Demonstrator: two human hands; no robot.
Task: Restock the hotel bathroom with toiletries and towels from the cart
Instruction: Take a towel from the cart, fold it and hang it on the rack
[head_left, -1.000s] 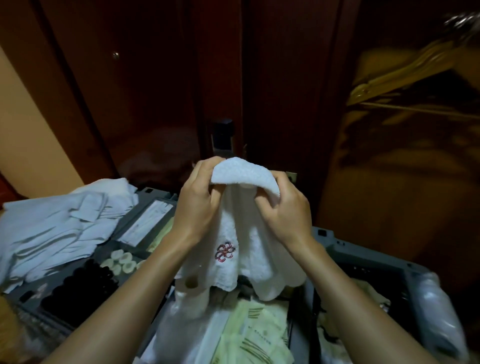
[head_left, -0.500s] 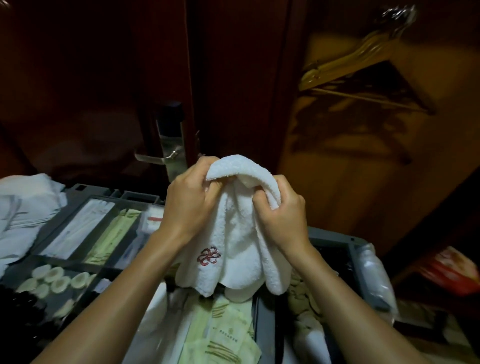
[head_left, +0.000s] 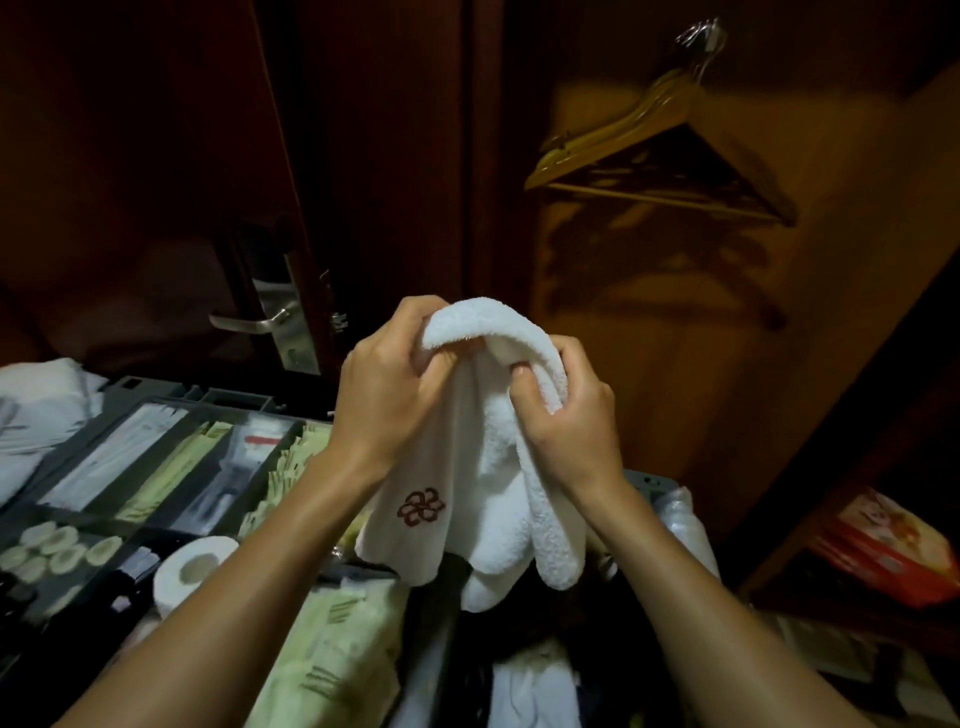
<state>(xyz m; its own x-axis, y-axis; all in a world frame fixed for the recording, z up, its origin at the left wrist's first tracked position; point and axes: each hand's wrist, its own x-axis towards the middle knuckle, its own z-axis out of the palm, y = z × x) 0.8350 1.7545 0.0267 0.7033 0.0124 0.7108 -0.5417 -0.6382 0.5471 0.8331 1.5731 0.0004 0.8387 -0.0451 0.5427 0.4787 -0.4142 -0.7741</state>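
Gripped the white towel (head_left: 488, 467) above the cart (head_left: 156, 387) with 2 hands, left hand (head_left: 387, 395) and right hand (head_left: 566, 421) both clenched round its folded top, lower flaps dangling just over the cart's packets (head_left: 332, 670). Risked a slipped fold, or a flap dragged through those packets, by any slackened pinch. Matched 0.5 s earlier in grip and hang.

You have two hands in view, the left hand (head_left: 387, 395) and the right hand (head_left: 571, 431), and they grip one white towel (head_left: 467, 467) bearing a single embroidered flower (head_left: 421, 506). On the cart (head_left: 156, 387) you can count one toilet paper roll (head_left: 195, 569), four long compartments of sachets (head_left: 176, 467) side by side, and about six round pale discs (head_left: 57, 540), too blurred for an exact tally. Beyond it you see one door handle (head_left: 249, 323), one orange package (head_left: 883, 556) and at least two wooden hangers (head_left: 623, 130).
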